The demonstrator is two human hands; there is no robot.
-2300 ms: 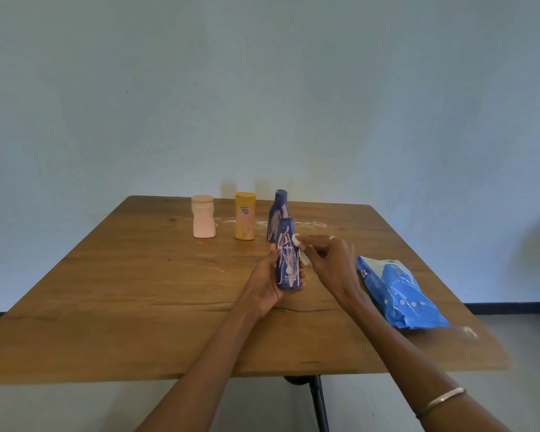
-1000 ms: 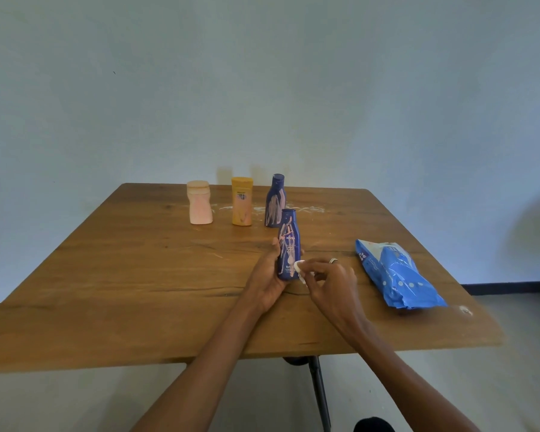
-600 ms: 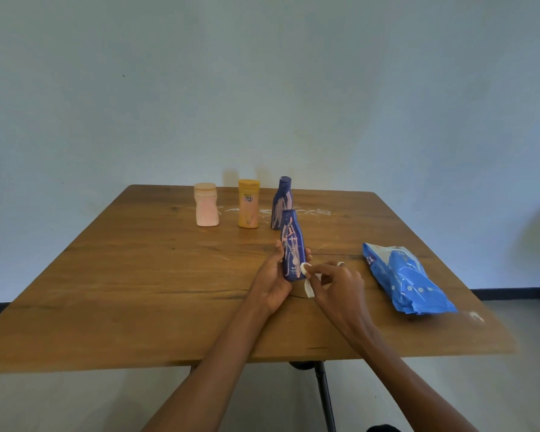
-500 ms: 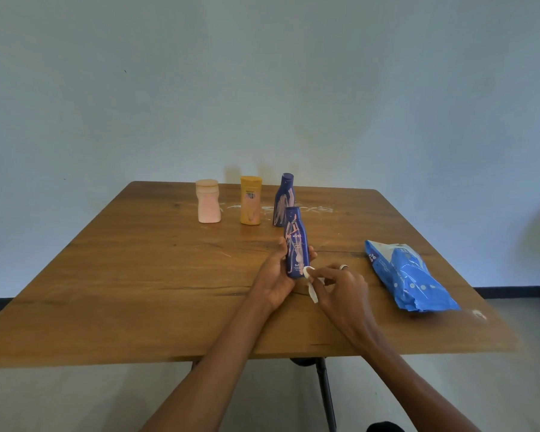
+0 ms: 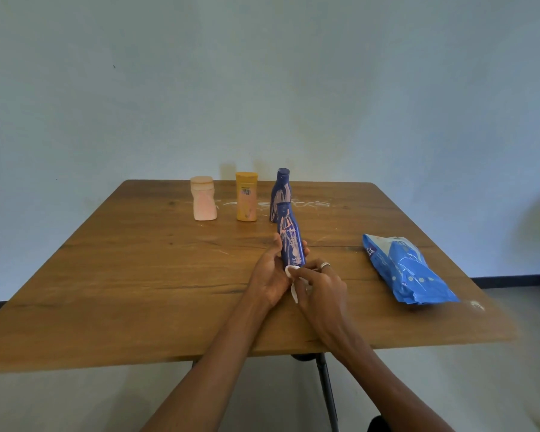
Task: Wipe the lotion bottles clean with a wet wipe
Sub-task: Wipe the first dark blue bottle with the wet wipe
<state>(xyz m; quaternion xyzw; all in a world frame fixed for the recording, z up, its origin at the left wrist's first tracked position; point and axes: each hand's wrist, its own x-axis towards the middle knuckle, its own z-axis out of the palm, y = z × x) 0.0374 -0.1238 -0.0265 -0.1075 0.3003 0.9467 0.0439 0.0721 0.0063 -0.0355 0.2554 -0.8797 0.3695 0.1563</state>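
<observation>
My left hand (image 5: 270,275) grips a dark blue lotion bottle (image 5: 290,238) streaked with pale lotion, holding it upright above the middle of the wooden table (image 5: 138,275). My right hand (image 5: 320,288), with a ring on one finger, pinches a small white wet wipe (image 5: 292,277) against the bottle's bottom end. Three more bottles stand in a row at the far side: a pink one (image 5: 203,198), a yellow one (image 5: 246,196) and a second dark blue smeared one (image 5: 280,188), partly behind the held bottle.
A blue wet-wipe pack (image 5: 406,269) lies on the table's right side. White lotion smears (image 5: 306,204) mark the wood near the far bottles, and a small white spot (image 5: 477,305) sits by the right front corner. A dark table leg (image 5: 326,388) stands below.
My right hand with the wipe has slid from the bottle's top down to its base. The left hand has kept its hold on the bottle.
</observation>
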